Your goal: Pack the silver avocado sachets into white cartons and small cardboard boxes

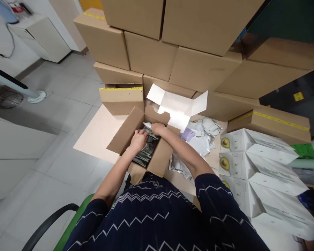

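An open cardboard box (pixel 161 157) stands in front of me, its flaps folded outward. Inside it is a row of dark green, shiny packets (pixel 143 155) set on edge. My left hand (pixel 139 140) reaches in over the near-left side, its fingers curled at the tops of the packets. At the far end of the row, my right hand (pixel 158 129) pinches a packet (pixel 147 124) with a pale top edge. Both hands partly hide the packets they touch.
Loose white and silver sachets (pixel 200 144) lie right of the box, with a purple one (pixel 187 134) among them. Behind is an unfolded white carton (pixel 176 104). White avocado-printed cartons (pixel 235 165) stand at right. Stacked cardboard boxes (pixel 151 55) wall off the back.
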Demonstrator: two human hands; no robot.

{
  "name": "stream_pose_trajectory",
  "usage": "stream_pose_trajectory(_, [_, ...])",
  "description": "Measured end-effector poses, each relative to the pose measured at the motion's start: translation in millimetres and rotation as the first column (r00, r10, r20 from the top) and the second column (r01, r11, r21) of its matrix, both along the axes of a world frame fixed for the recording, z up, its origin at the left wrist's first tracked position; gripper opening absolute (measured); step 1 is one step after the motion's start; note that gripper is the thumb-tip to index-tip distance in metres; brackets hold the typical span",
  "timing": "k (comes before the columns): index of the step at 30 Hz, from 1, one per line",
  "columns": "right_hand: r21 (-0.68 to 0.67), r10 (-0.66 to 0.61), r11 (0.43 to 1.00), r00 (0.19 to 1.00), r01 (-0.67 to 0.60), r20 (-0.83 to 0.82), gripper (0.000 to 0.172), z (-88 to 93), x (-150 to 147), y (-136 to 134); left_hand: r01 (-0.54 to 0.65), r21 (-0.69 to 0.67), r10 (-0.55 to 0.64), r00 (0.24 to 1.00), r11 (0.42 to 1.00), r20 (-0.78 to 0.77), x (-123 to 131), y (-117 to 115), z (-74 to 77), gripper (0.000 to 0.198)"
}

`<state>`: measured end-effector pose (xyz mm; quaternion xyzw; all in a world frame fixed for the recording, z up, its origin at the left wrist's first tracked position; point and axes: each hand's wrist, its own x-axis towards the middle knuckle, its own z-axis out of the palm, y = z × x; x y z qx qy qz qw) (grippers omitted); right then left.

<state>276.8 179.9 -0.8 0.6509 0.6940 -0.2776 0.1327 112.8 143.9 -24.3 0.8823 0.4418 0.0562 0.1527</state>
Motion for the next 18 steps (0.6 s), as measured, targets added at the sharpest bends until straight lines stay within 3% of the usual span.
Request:
stream_pose_trajectory(3, [0.086,0.045,0.996,0.982,-0.03,-0.181,0.035,14.1,19,-8,-0.017,0.098,0.0,0.984,0.995,0.178,-28,-15,10.7,0.032])
stream_pose_trajectory(5, [0.272,0.014,0.957,0.916,0.104,-0.401,0.029,24.0,40,-18,-0.087,0.165,0.031,0.948,0.982,0.318,-56,-33,20.1,0.03])
stream_pose_trajectory(6, [0.372,-0.026,0.898,0.872,0.235,-0.489,0.027,27.5,52,-23,-0.155,0.182,0.077,0.925,0.971,0.373,-70,-43,23.9,0.028])
stream_pose_trajectory(8, [0.513,-0.133,0.714,0.812,0.476,-0.568,0.029,28.9,76,-32,-0.359,0.184,0.243,0.855,0.915,0.459,-96,-65,27.2,0.02])
stream_pose_trajectory(9, [0.551,-0.177,0.638,0.799,0.538,-0.575,0.031,26.4,86,-35,-0.479,0.162,0.351,0.798,0.863,0.49,-107,-76,26.2,0.017])
stream_pose_trajectory(10, [0.567,-0.199,0.603,0.794,0.561,-0.575,0.036,21.7,94,-37,-0.585,0.116,0.458,0.73,0.803,0.507,-115,-85,23.6,0.021])
stream_pose_trajectory(11, [0.559,-0.196,0.619,0.798,0.552,-0.57,0.043,15.5,99,-38,-0.68,0.041,0.566,0.64,0.732,0.521,-121,-94,19.6,0.032])
stream_pose_trajectory(12, [0.531,-0.18,0.669,0.807,0.52,-0.562,0.047,8.3,101,-38,-0.747,-0.066,0.66,0.539,0.662,0.523,-125,-101,15.0,0.045])
stream_pose_trajectory(14, [0.447,-0.166,0.781,0.834,0.437,-0.526,0.045,-5.8,98,-37,-0.761,-0.325,0.789,0.374,0.562,0.488,-125,-110,6.5,0.067])
stream_pose_trajectory(16, [0.378,-0.195,0.841,0.868,0.388,-0.457,0.04,-14.7,89,-37,-0.642,-0.526,0.824,0.356,0.558,0.441,-123,-112,2.5,0.068])
stream_pose_trajectory(18, [0.351,-0.229,0.857,0.889,0.377,-0.395,0.043,-16.3,79,-40,-0.545,-0.596,0.808,0.41,0.589,0.423,-123,-105,4.1,0.055])
